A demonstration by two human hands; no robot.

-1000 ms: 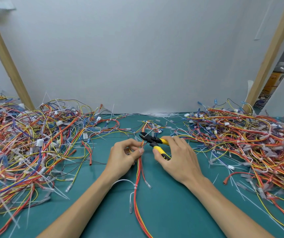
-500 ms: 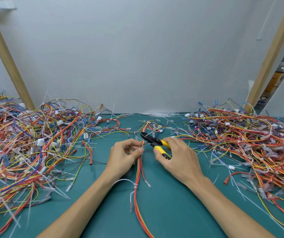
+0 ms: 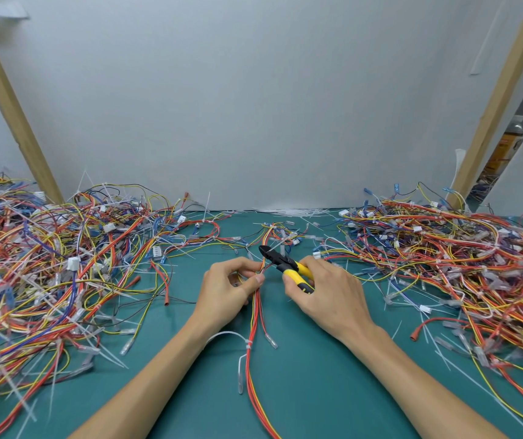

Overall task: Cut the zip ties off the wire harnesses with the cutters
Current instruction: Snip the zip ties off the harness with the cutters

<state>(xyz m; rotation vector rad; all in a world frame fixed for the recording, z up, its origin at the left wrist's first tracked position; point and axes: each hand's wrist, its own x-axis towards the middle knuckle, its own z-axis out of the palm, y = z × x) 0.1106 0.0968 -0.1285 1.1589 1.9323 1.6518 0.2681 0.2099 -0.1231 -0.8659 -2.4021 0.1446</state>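
- Over the last second almost nothing was seen to change: the black-nosed, yellow-handled cutters (image 3: 285,264) were kept just beyond the left fingertips, shifted only by a hair, and both hands were held in the same pose
- The thin harness of red, orange and yellow wires (image 3: 255,312) was pinched between the curled thumb and fingers of the left hand (image 3: 225,289), and ran from under them back between the wrists
- The yellow handles were gripped by the curled fingers of the right hand (image 3: 326,296), with the black nose pointed past the left thumb tip
- From this it was judged that the cut there had not yet been made; no severed tie was seen beside the fingers
- A white plastic zip tie (image 3: 248,346) was left uncut on the same harness, well behind the left palm
- Whether the cutter jaws were parted or closed could not be told against the tangled wires
- Any tie being aimed at was hidden by the left fingertips, and the heaps of loose coloured wires (image 3: 48,264) outward of each hand were cut off by the frame edges
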